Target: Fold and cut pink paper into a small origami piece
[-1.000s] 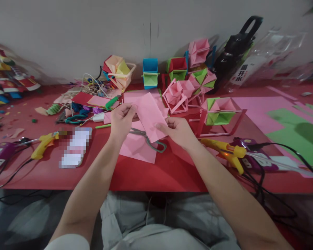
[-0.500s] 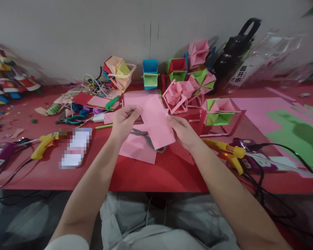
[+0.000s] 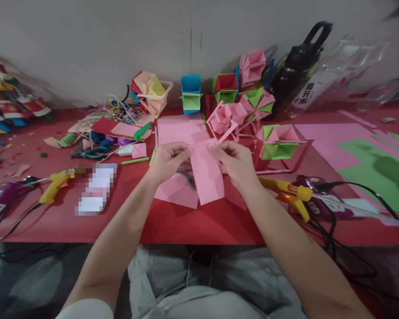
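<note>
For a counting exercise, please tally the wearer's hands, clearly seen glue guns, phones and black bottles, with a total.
Left hand and right hand, holding pink paper: 2
Glue guns: 2
Phone: 1
Black bottle: 1
Total: 6

White sleeve (image 3: 86,310), grey trousers (image 3: 159,270), two pale drawstrings (image 3: 188,270)

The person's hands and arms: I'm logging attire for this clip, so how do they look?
The left hand and right hand are ungloved, with no jewellery visible. Both forearms are bare; a whitish sleeve shows on the left.
</note>
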The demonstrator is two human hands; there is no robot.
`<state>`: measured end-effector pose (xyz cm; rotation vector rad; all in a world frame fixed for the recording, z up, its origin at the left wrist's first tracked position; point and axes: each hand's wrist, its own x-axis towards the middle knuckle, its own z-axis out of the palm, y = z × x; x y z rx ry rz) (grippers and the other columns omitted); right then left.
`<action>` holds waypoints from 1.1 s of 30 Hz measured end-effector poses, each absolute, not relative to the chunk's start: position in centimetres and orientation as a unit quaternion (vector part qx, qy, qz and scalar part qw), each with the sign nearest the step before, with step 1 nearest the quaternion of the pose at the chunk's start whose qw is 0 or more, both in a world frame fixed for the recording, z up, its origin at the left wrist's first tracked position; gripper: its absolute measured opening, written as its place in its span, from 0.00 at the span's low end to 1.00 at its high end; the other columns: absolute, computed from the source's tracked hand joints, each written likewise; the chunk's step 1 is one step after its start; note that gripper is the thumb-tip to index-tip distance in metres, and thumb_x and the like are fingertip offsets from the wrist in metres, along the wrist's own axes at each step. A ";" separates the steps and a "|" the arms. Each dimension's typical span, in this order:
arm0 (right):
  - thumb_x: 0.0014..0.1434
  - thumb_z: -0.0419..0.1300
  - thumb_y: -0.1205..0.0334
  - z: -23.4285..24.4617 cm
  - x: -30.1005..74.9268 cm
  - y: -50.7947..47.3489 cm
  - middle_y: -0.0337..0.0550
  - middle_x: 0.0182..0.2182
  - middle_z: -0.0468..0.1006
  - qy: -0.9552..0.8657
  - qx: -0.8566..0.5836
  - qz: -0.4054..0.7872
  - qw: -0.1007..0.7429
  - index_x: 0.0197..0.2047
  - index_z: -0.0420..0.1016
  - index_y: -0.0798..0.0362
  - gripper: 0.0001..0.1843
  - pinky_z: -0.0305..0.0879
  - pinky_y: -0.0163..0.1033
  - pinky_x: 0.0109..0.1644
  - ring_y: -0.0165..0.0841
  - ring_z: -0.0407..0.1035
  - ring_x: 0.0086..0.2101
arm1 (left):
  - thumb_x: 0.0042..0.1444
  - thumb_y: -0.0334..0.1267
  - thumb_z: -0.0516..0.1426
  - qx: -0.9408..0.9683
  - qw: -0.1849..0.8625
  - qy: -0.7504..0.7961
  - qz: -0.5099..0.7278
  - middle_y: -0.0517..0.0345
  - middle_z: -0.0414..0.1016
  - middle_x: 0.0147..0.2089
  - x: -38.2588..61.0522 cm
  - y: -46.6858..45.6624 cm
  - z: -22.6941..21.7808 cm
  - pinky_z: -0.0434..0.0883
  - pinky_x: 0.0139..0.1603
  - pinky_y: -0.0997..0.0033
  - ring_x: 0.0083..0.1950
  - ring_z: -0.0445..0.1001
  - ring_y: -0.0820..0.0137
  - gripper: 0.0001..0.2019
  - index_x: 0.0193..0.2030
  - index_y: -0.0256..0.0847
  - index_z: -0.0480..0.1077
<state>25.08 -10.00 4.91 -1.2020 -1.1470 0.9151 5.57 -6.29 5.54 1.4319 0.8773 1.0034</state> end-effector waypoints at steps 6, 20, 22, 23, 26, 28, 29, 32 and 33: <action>0.51 0.69 0.37 5.0 25.4 -10.1 0.34 0.19 0.62 -0.496 -0.523 0.378 0.581 0.21 0.65 0.50 0.28 0.53 0.35 0.22 0.27 0.56 0.21 | 0.51 0.49 0.67 0.606 0.572 0.369 0.411 0.57 0.77 0.29 5.4 -6.3 5.6 0.81 0.31 0.69 0.30 0.81 0.67 0.16 0.36 0.37 0.75; 0.58 0.65 0.40 5.2 25.3 -10.3 0.35 0.19 0.63 -0.531 -0.521 0.304 0.595 0.21 0.66 0.51 0.26 0.55 0.36 0.26 0.28 0.56 0.22 | 0.52 0.48 0.67 0.610 0.579 0.373 0.391 0.58 0.76 0.27 5.6 -6.4 5.5 0.80 0.29 0.71 0.28 0.79 0.69 0.15 0.35 0.37 0.75; 0.59 0.65 0.41 5.2 25.4 -10.2 0.36 0.20 0.66 -0.540 -0.517 0.298 0.594 0.23 0.69 0.51 0.24 0.58 0.37 0.28 0.28 0.59 0.24 | 0.51 0.48 0.67 0.606 0.590 0.368 0.386 0.58 0.76 0.27 5.6 -6.4 5.5 0.80 0.28 0.71 0.28 0.79 0.69 0.15 0.34 0.38 0.74; 0.58 0.66 0.41 5.1 25.5 -10.2 0.37 0.22 0.69 -0.543 -0.513 0.297 0.596 0.25 0.72 0.51 0.22 0.60 0.37 0.30 0.29 0.62 0.25 | 0.51 0.48 0.67 0.604 0.594 0.366 0.385 0.58 0.76 0.27 5.6 -6.4 5.5 0.80 0.29 0.70 0.28 0.79 0.69 0.15 0.34 0.38 0.75; 0.57 0.67 0.42 5.0 25.5 -10.1 0.40 0.28 0.75 -0.543 -0.512 0.291 0.599 0.32 0.77 0.50 0.19 0.65 0.38 0.35 0.31 0.67 0.29 | 0.50 0.48 0.68 0.601 0.598 0.366 0.384 0.58 0.77 0.28 5.6 -6.4 5.4 0.81 0.29 0.69 0.28 0.80 0.68 0.15 0.34 0.38 0.75; 0.57 0.65 0.40 4.9 25.4 -10.1 0.39 0.26 0.73 -0.542 -0.521 0.285 0.594 0.31 0.75 0.50 0.21 0.63 0.38 0.33 0.31 0.65 0.28 | 0.50 0.49 0.68 0.600 0.599 0.367 0.383 0.58 0.77 0.28 5.6 -6.4 5.4 0.81 0.30 0.70 0.28 0.80 0.68 0.15 0.33 0.38 0.75; 0.58 0.65 0.39 4.9 25.4 -10.2 0.38 0.25 0.71 -0.544 -0.525 0.280 0.592 0.30 0.73 0.50 0.22 0.62 0.38 0.31 0.30 0.63 0.26 | 0.50 0.49 0.68 0.598 0.601 0.366 0.383 0.58 0.77 0.27 5.7 -6.4 5.4 0.81 0.29 0.70 0.29 0.80 0.68 0.16 0.33 0.38 0.74; 0.59 0.63 0.38 4.9 25.1 -10.4 0.36 0.22 0.68 -0.547 -0.530 0.272 0.588 0.28 0.70 0.50 0.23 0.58 0.37 0.28 0.29 0.59 0.23 | 0.50 0.48 0.68 0.597 0.600 0.367 0.385 0.59 0.76 0.27 5.7 -6.4 5.4 0.80 0.29 0.71 0.28 0.79 0.69 0.15 0.32 0.38 0.74; 0.58 0.64 0.38 4.9 25.1 -10.4 0.36 0.21 0.67 -0.544 -0.532 0.275 0.589 0.28 0.70 0.50 0.24 0.57 0.37 0.27 0.28 0.58 0.23 | 0.50 0.48 0.68 0.597 0.599 0.369 0.385 0.59 0.75 0.27 5.7 -6.4 5.4 0.80 0.29 0.71 0.28 0.79 0.70 0.15 0.32 0.38 0.74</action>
